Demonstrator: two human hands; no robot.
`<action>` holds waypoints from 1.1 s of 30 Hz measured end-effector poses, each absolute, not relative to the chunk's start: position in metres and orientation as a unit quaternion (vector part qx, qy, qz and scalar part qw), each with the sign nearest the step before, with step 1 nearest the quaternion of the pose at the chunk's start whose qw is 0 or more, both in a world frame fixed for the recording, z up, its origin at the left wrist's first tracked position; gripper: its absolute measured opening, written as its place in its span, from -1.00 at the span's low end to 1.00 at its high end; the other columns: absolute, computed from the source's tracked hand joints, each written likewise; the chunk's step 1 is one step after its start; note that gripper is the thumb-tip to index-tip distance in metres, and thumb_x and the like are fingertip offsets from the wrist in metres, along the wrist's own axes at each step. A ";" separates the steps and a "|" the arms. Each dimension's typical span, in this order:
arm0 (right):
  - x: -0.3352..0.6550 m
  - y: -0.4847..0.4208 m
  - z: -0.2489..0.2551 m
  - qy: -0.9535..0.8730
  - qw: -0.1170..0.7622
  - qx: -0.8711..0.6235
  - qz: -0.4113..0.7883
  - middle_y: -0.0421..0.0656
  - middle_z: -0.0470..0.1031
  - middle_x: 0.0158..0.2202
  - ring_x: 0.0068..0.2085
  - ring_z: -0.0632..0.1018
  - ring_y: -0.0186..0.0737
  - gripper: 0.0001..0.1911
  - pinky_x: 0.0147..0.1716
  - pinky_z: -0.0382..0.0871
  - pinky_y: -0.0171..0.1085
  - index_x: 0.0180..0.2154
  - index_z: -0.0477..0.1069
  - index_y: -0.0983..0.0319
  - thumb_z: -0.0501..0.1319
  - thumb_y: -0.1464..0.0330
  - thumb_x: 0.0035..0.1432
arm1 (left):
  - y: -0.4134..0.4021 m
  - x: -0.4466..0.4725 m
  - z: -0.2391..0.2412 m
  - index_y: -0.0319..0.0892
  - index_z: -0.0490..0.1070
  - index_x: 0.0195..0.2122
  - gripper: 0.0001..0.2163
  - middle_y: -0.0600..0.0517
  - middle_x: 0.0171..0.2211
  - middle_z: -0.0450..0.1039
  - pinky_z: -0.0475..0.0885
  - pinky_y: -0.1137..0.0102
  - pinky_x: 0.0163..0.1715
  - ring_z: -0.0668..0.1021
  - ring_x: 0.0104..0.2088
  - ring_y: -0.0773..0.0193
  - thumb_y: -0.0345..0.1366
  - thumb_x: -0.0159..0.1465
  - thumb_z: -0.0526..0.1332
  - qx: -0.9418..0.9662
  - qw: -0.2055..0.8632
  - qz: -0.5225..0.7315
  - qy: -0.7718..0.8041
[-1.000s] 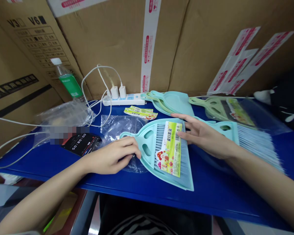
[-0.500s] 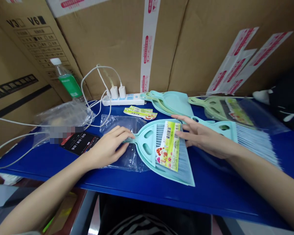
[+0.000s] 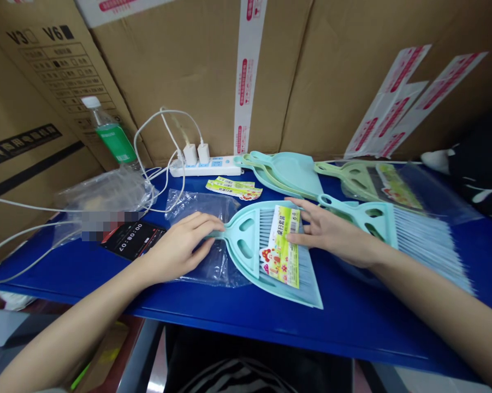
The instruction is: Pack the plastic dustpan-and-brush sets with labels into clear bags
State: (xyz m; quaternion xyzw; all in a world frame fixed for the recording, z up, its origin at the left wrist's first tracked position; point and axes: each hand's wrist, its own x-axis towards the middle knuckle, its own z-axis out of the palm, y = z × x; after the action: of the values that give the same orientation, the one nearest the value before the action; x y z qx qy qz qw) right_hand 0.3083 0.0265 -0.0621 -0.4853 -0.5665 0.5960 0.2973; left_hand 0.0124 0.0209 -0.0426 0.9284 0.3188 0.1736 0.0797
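A light-blue dustpan (image 3: 307, 299) with a small brush (image 3: 252, 229) nested in it lies on the table, bristles to the right. My left hand (image 3: 190, 240) is closed around the handles at its left end. A yellow-green printed label card (image 3: 286, 251) lies across the bristles. My right hand (image 3: 325, 229) reaches over the right side with its fingers apart, the thumb lying on the card and the fingers by the dustpan's far edge. Beneath the left hand and the dustpan is a clear plastic bag (image 3: 225, 273).
A loose light-blue brush (image 3: 377, 218) lies right of the dustpan, partly under my right forearm. Behind are stacked dustpans (image 3: 295, 166), a bagged green set (image 3: 360, 177), label cards (image 3: 233, 188) and a power strip (image 3: 205, 169). A phone (image 3: 133, 240), cables and bottle (image 3: 117, 143) stand left.
My right hand has shifted slightly left, its thumb now further onto the label card. The dustpan's right edge has moved a little left and up. My left hand keeps its grip.
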 end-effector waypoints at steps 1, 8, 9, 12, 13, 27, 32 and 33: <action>0.308 0.026 -0.062 -0.566 0.298 -0.481 0.599 0.07 0.35 0.22 0.16 0.44 0.06 0.14 0.13 0.40 0.03 0.38 -0.22 0.19 0.41 0.20 -0.08 | 0.021 0.012 -0.043 -0.19 0.35 -0.03 -0.78 -0.09 -0.01 0.47 0.44 0.17 0.03 0.48 0.03 0.17 -0.46 0.36 0.01 0.929 0.077 0.173 0.319; 0.307 0.023 -0.056 -0.568 0.298 -0.459 0.615 0.01 0.43 0.16 0.18 0.44 0.05 0.18 0.08 0.45 -0.01 0.41 -0.41 0.12 0.35 0.21 0.00 | 0.021 0.013 -0.044 -0.16 0.33 0.08 -0.73 -0.10 0.05 0.46 0.39 0.09 0.11 0.45 0.11 0.14 -0.36 0.40 0.00 0.935 0.067 0.152 0.314; 0.307 0.022 -0.055 -0.569 0.299 -0.458 0.614 0.00 0.45 0.14 0.18 0.44 0.05 0.18 0.06 0.47 -0.03 0.41 -0.40 0.11 0.35 0.19 -0.01 | 0.021 0.013 -0.044 -0.16 0.33 0.09 -0.72 -0.10 0.07 0.45 0.38 0.09 0.12 0.45 0.12 0.14 -0.33 0.41 0.00 0.936 0.065 0.148 0.313; 0.307 0.021 -0.053 -0.573 0.309 -0.460 0.604 -0.04 0.48 0.11 0.16 0.45 0.05 0.19 0.04 0.49 -0.04 0.41 -0.40 0.07 0.35 0.15 -0.03 | 0.022 0.012 -0.045 -0.17 0.32 0.12 -0.70 -0.11 0.11 0.44 0.37 0.07 0.14 0.45 0.13 0.12 -0.28 0.42 0.01 0.937 0.055 0.140 0.315; 0.307 0.021 -0.052 -0.574 0.313 -0.461 0.600 -0.05 0.49 0.11 0.15 0.46 0.05 0.20 0.04 0.49 -0.04 0.41 -0.41 0.06 0.35 0.14 -0.03 | 0.022 0.012 -0.045 -0.17 0.31 0.13 -0.70 -0.12 0.11 0.43 0.36 0.07 0.14 0.45 0.13 0.11 -0.27 0.42 0.00 0.937 0.050 0.140 0.317; 0.301 0.022 -0.058 -0.530 0.329 -0.447 0.641 -0.01 0.35 0.23 0.20 0.40 0.05 0.22 0.06 0.46 -0.05 0.40 -0.45 0.10 0.37 0.27 -0.03 | 0.018 0.013 -0.045 -0.19 0.09 0.31 -0.58 -0.13 0.29 0.23 0.27 0.11 0.24 0.31 0.27 0.15 -0.24 0.45 -0.06 0.941 0.070 0.112 0.313; 0.303 0.025 -0.060 -0.511 0.348 -0.468 0.631 -0.02 0.40 0.20 0.18 0.43 0.04 0.22 0.04 0.49 -0.06 0.40 -0.49 0.11 0.35 0.28 -0.01 | 0.019 0.013 -0.044 -0.23 0.12 0.28 -0.59 -0.15 0.27 0.25 0.32 0.10 0.20 0.34 0.24 0.12 -0.25 0.44 -0.09 0.934 0.017 0.130 0.331; 0.303 0.025 -0.059 -0.511 0.351 -0.469 0.629 -0.03 0.42 0.18 0.18 0.43 0.04 0.22 0.03 0.51 -0.08 0.40 -0.49 0.11 0.36 0.28 -0.01 | 0.020 0.013 -0.044 -0.26 0.17 0.25 -0.60 -0.17 0.22 0.32 0.35 0.09 0.16 0.39 0.19 0.10 -0.27 0.44 -0.10 0.924 -0.008 0.144 0.354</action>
State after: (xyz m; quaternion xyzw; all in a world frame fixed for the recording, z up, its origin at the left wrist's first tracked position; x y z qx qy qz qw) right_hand 0.3034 0.0252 -0.0594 -0.4693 -0.5105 0.6291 0.3513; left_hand 0.0126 0.0198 -0.0439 0.9242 0.3538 0.1439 -0.0078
